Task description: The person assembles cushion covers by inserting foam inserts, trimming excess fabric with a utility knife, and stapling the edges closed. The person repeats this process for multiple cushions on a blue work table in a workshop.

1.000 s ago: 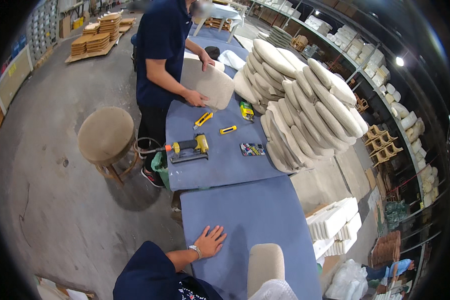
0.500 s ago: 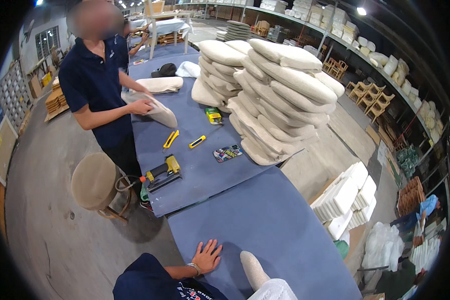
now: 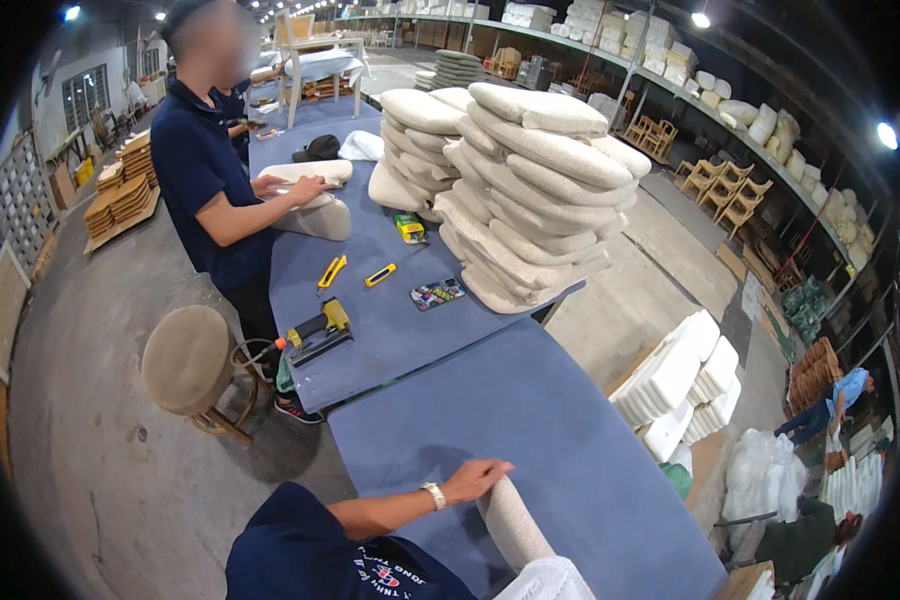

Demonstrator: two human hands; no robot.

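Observation:
My left hand (image 3: 476, 479), a watch on its wrist, lies over the far end of a long beige padded cushion (image 3: 517, 528), fingers curled on it. The cushion lies on the blue-covered table (image 3: 550, 420) and runs toward me. A white textured piece (image 3: 550, 582) sits at its near end by my dark blue shirt. My right hand is out of view.
A person in a dark shirt presses a beige cushion (image 3: 315, 215) at the far table's left side. There lie a yellow staple gun (image 3: 320, 330), two yellow knives (image 3: 332, 272), a phone (image 3: 437, 293) and a tall cushion stack (image 3: 530, 190). A round stool (image 3: 188, 360) stands left; white foam blocks (image 3: 680, 385) right.
My left hand has gone from lying flat on the blue table to resting on the cushion's end. The view has lifted toward the far table and the other person.

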